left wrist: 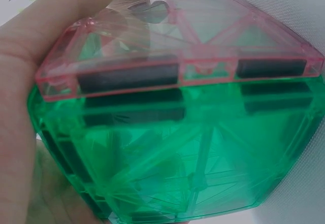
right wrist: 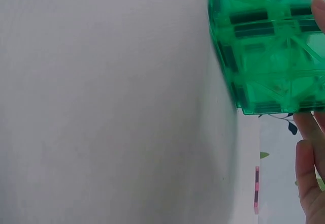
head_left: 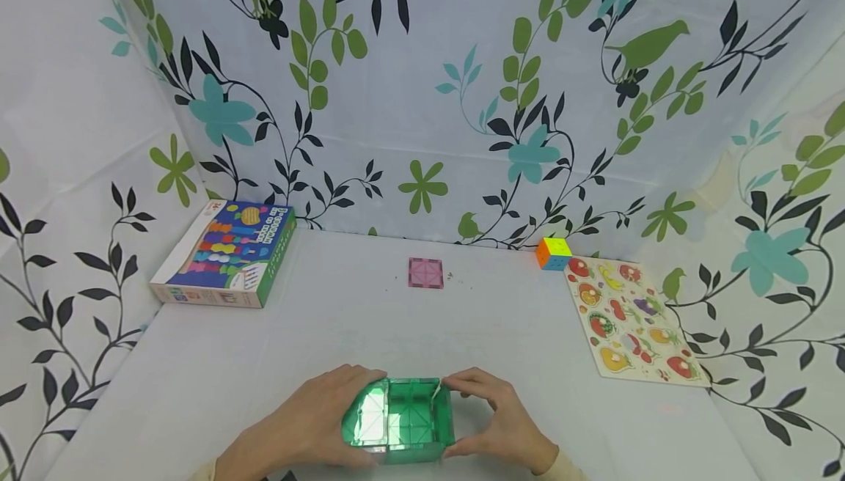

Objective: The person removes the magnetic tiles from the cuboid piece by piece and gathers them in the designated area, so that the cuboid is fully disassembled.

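Observation:
A box built of see-through green magnetic tiles [head_left: 411, 426] lies on the table near its front, its right part open at the top. My left hand [head_left: 317, 419] grips the left end, thumb and fingers on opposite sides. In the left wrist view a pink magnetic tile [left wrist: 203, 64] lies across the green tiles [left wrist: 203, 153], under a finger of that hand. At the right end my right hand [head_left: 498, 422] holds the box between thumb and fingers. The right wrist view shows the box's green wall [right wrist: 279, 56] with fingertips [right wrist: 306, 170] beside it.
Farther back on the white table lies a single pink tile [head_left: 425, 273]. A game box [head_left: 224, 254] is at the back left. To the right are a colored puzzle cube [head_left: 553, 254] and a fruit puzzle board [head_left: 634, 320]. Leaf-patterned cloth [head_left: 396, 100] hangs behind.

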The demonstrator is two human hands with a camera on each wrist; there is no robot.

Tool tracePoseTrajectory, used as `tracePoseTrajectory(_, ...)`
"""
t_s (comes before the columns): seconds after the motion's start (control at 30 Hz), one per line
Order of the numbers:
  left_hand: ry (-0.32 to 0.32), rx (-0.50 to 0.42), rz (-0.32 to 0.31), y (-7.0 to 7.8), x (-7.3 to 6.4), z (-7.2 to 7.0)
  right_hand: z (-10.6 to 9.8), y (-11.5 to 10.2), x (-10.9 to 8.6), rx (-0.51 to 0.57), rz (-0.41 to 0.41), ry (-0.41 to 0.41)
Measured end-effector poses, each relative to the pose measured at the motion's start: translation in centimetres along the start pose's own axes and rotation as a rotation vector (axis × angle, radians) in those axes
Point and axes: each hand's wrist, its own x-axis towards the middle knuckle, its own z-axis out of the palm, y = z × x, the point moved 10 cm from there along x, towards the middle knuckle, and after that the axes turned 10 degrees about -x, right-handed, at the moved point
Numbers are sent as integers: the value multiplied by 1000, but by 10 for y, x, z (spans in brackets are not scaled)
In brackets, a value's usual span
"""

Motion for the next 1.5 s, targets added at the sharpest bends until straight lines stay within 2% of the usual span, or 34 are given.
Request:
tracePoseTrajectory(0.3, -5, 0, 2, 0, 0, 0, -4, 7, -6, 74, 31, 18)
tracePoseTrajectory(0.57, 10, 12, 19, 2, 1, -1, -7, 8, -10, 80, 40, 37)
tracePoseTrajectory(0.73, 0, 2, 10, 1, 1, 0, -18, 6, -9, 59, 27, 64)
tracePoseTrajectory(0.87, 5, -11, 16, 1, 0, -1, -30, 8, -7, 14, 43, 84)
tracePoseTrajectory(1.03, 10, -9, 31, 1, 0, -2, -48, 20, 0, -71, 115, 87)
tracePoseTrajectory(1.27, 4, -4, 21, 0, 1, -2, -74, 49, 25, -237, 189, 67)
tracePoseTrajectory(1.5, 5, 4, 14, 1, 1, -1, -96, 80, 55, -327, 228, 20)
